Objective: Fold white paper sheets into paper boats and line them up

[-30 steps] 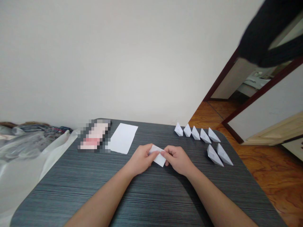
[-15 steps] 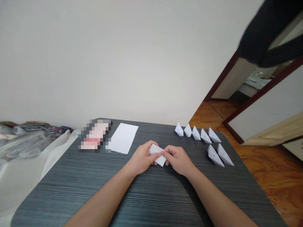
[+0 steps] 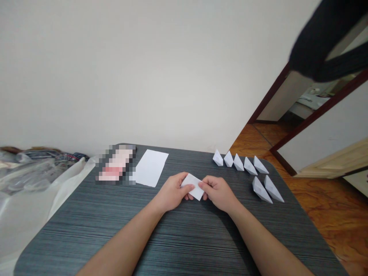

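Between my hands is a small folded piece of white paper, tilted, with one corner pointing toward me. My left hand pinches its left side, thumb on top and fingers underneath. On the right side, my right hand grips it with the thumb pressed on the upper face. Most fingertips are hidden behind the paper. Several folded white paper boats stand to the right of my right hand, in a back row with two more in front.
A flat white sheet lies at the back left of the dark table. Beside it is a blurred-out flat object. A wall rises behind the table. Plastic-covered items are at the left; a dark strap-like shape hangs at upper right.
The folded paper has turned slightly between my hands, and more of its upper face shows. My right hand has shifted a little to the right.
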A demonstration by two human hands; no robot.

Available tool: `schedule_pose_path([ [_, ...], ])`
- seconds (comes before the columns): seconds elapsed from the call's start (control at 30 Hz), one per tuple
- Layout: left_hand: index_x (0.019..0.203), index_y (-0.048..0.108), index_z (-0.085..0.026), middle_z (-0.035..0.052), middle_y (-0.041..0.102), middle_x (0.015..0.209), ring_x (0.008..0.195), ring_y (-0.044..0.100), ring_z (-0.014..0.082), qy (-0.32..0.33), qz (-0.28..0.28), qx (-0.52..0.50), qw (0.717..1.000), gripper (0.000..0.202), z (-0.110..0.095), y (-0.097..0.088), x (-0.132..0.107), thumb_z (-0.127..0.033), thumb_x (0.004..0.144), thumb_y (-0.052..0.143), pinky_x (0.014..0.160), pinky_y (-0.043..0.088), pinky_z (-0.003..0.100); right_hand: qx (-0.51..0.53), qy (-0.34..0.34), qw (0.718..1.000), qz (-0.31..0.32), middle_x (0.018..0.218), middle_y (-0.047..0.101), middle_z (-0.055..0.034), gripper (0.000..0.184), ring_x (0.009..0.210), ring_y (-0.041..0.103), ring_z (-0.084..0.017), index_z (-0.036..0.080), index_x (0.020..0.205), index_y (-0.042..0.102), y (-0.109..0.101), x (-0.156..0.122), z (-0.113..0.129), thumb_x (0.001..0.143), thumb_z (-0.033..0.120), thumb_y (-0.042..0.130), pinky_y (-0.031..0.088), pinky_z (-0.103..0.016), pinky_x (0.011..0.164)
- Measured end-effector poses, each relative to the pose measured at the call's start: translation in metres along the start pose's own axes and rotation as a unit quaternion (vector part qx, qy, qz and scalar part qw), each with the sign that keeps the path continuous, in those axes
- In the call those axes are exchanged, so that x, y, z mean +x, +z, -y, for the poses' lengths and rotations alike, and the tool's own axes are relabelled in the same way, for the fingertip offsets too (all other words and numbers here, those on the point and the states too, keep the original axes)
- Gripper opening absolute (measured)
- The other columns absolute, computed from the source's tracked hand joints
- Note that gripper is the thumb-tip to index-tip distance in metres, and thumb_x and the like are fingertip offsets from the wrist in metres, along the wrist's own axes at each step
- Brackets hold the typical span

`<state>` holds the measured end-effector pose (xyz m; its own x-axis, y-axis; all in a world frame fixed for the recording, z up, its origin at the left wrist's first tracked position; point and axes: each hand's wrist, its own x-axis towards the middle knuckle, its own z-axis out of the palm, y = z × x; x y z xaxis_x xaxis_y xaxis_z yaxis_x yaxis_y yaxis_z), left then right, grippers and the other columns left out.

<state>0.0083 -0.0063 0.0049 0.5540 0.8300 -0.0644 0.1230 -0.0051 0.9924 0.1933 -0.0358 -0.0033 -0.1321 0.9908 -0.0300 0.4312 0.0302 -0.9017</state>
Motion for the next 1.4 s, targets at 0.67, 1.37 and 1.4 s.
schedule_pose_path([
  [0.67, 0.087, 0.054, -0.013, 0.0031, 0.063, 0.066, 0.056, 0.059, 0.0126, 0.002, 0.001, -0.035, 0.999, 0.014, 0.001, -0.003, 0.002, -0.027, 0.083, 0.051, 0.051, 0.045, 0.023, 0.058, 0.012, 0.998, -0.024, 0.053, 0.061, 0.0007, 0.029, 0.044, 0.054, -0.010, 0.017, 0.065, 0.056, -0.005, 0.004, -0.012, 0.088, 0.033, 0.047, 0.041, -0.020, 0.048],
  [1.37, 0.089, 0.053, -0.013, 0.0038, 0.063, 0.069, 0.054, 0.059, 0.0120, -0.018, 0.012, -0.023, 1.000, 0.016, 0.000, -0.004, 0.002, -0.027, 0.083, 0.051, 0.049, 0.044, 0.022, -0.070, -0.084, 0.994, -0.024, 0.058, 0.062, 0.0012, 0.020, 0.056, 0.057, -0.012, 0.019, 0.076, 0.064, -0.012, 0.001, -0.008, 0.087, 0.026, 0.050, 0.041, -0.023, 0.057],
  [1.4, 0.089, 0.053, -0.013, 0.0036, 0.063, 0.068, 0.054, 0.059, 0.0119, -0.018, 0.013, -0.022, 1.000, 0.016, 0.000, -0.004, 0.002, -0.027, 0.083, 0.052, 0.049, 0.044, 0.022, -0.078, -0.092, 0.992, -0.026, 0.058, 0.062, 0.0011, 0.021, 0.056, 0.058, -0.012, 0.019, 0.074, 0.064, -0.013, 0.001, -0.007, 0.088, 0.025, 0.049, 0.041, -0.023, 0.058],
])
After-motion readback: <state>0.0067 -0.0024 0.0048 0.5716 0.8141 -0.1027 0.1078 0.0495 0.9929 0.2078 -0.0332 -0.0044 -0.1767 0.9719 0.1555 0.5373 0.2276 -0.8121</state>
